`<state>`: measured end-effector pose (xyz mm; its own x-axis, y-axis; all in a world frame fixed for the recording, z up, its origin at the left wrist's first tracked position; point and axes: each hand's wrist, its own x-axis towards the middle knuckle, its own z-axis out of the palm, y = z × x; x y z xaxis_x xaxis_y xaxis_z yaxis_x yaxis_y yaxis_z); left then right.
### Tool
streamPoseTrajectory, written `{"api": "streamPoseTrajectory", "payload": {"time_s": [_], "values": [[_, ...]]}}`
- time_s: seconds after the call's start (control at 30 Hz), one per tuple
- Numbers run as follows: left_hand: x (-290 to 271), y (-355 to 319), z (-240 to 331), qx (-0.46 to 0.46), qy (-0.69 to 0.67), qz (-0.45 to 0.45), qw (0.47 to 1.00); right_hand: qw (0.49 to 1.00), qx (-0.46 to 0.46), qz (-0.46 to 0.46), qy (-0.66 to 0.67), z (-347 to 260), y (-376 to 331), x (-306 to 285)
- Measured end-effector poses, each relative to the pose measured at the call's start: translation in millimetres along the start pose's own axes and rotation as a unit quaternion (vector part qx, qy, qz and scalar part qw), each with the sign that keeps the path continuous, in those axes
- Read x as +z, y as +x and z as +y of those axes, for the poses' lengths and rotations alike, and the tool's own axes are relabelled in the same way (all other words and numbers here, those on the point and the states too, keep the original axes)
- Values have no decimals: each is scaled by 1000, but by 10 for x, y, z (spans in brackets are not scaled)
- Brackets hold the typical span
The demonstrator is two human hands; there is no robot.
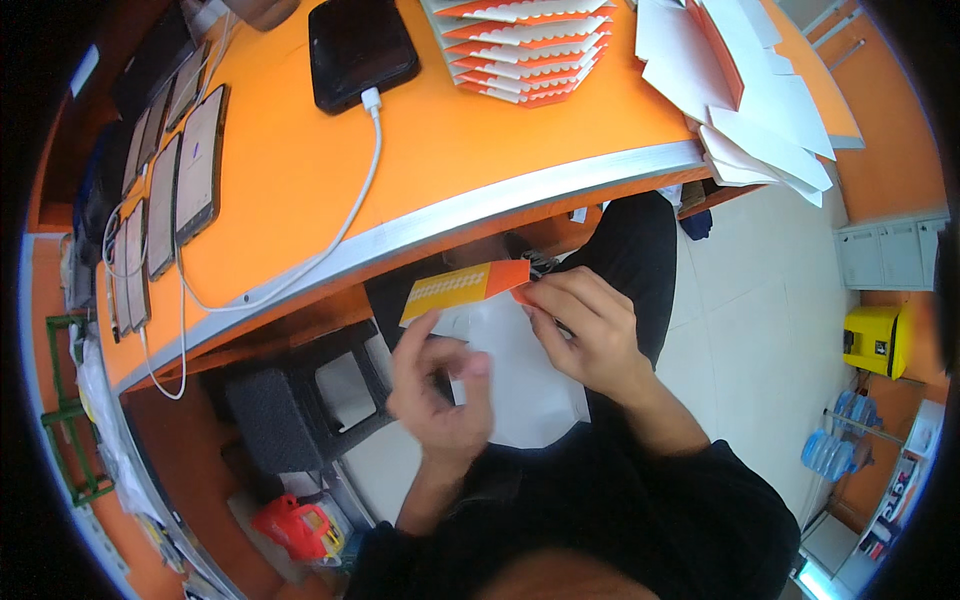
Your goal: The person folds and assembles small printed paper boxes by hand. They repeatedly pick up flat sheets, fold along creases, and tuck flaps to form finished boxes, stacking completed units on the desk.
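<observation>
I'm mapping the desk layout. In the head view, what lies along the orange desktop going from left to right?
Row of phones → black tablet with white cable → fanned stack of orange-and-white folded cards → pile of white sheets.

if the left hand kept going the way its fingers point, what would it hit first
Probably the orange and yellow carton that the right hand holds just above the left hand. Its fingers point up at the carton's yellow end; depth is unclear.
</observation>
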<state>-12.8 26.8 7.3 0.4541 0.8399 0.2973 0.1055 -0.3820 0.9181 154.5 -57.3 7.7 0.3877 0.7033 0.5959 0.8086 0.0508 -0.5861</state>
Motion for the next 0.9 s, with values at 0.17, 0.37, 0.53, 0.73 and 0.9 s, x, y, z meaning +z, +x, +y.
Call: {"api": "streamPoseTrajectory", "payload": {"time_s": [0.17, 0.37, 0.53, 0.73, 0.9], "values": [[346, 255, 77, -135, -206, -40, 969, 999, -37, -9, -29, -34, -90, 54], [296, 221, -36, -137, -215, -88, 963, 999, -18, -33, 1, 0, -142, -36], [134, 281, -37, -168, -188, -154, 955, 998, -21, -61, 23, 44, -149, -79], [-125, 460, -79, -207, -163, -249, 932, 992, -62, -106, 0, 127, -95, -136], [-56, 436, -70, -101, 51, -228, 967, 992, -42, -115, 2, 160, -113, -166]]}}
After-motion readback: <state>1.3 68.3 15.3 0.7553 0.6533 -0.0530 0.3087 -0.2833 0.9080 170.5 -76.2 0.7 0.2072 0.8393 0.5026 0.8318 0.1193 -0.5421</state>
